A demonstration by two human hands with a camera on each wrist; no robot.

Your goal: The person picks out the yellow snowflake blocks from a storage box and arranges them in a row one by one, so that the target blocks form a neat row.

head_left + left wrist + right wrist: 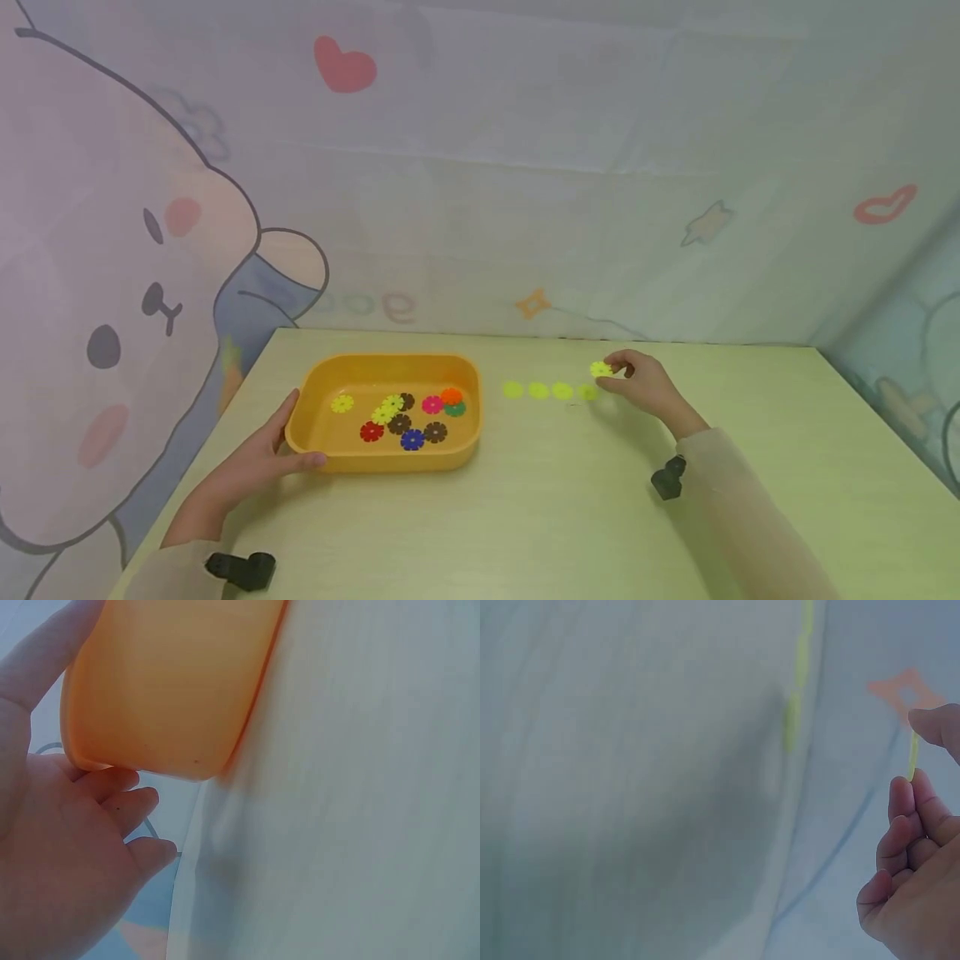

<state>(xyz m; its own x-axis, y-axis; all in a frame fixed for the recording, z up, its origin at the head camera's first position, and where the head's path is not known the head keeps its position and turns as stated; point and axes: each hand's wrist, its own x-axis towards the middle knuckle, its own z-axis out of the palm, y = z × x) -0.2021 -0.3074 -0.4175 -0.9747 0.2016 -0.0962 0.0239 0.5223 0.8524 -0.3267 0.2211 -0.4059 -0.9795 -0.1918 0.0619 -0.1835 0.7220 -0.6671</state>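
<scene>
My right hand (643, 385) pinches a yellow snowflake building disc (600, 369) between thumb and fingertips, above the table. In the right wrist view the disc (913, 756) shows edge-on. Below and left of that hand, several yellow discs (538, 390) lie flat in a row, the rightmost close under the fingers. At the left, my left hand (258, 458) holds the corner of a yellow-orange plastic basin (397, 462), thumb along the front and fingers at the left end. Inside are loose snowflake discs, among them a red one (371, 431), a blue one (412, 440) and an orange one (452, 396).
The pale wooden table (540, 517) ends at the back against a printed cloth (525, 208) with a cartoon bear and hearts. A black wrist-worn device sits on each sleeve, the left one (242, 570) near the table's front.
</scene>
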